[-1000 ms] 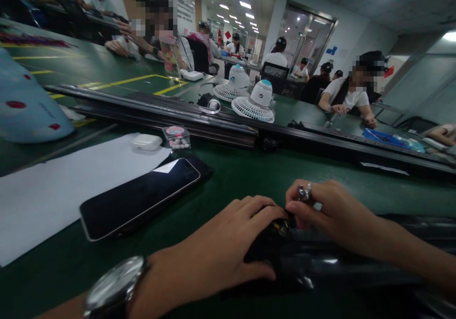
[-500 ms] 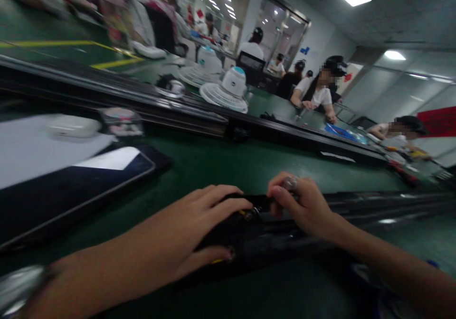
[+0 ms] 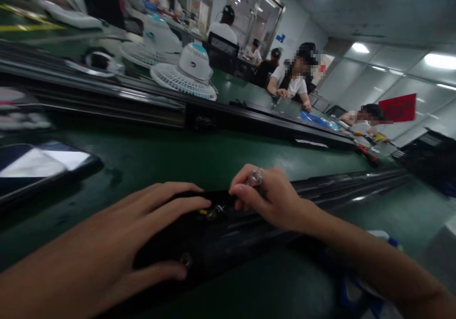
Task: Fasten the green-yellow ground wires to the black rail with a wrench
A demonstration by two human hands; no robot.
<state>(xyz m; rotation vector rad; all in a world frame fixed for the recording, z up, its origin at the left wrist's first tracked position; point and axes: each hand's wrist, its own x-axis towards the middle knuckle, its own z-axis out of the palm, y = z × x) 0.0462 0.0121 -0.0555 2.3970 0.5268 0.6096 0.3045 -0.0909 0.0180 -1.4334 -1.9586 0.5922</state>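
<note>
A long black strip-like piece [image 3: 245, 238] with a glossy surface lies across the green table, running off to the right. My left hand [image 3: 142, 233] rests flat over its near end, fingers spread and thumb apart. By my left fingertips sits a small metal fitting [image 3: 213, 213] with a yellow mark beside it. A round metal eyelet [image 3: 185, 260] shows at the thumb tip. My right hand [image 3: 272, 195], with a ring on one finger, is closed in a pinch at the far edge of the black piece. Whatever lies between those fingertips is too dark and hidden to name.
Dark metal rails [image 3: 149, 105] run across the table ahead. Beyond them stand white fans [image 3: 195, 67]. A dark tablet-like slab [image 3: 85, 160] lies at left. Blue-and-white items [image 3: 356, 295] are partly hidden behind my right forearm. A co-worker [image 3: 292, 79] sits across the table.
The view has swung right, so the hands, fans and slab sit farther left in it. Both hands keep nearly the same poses on the black piece. The left wrist's watch has left the view.
</note>
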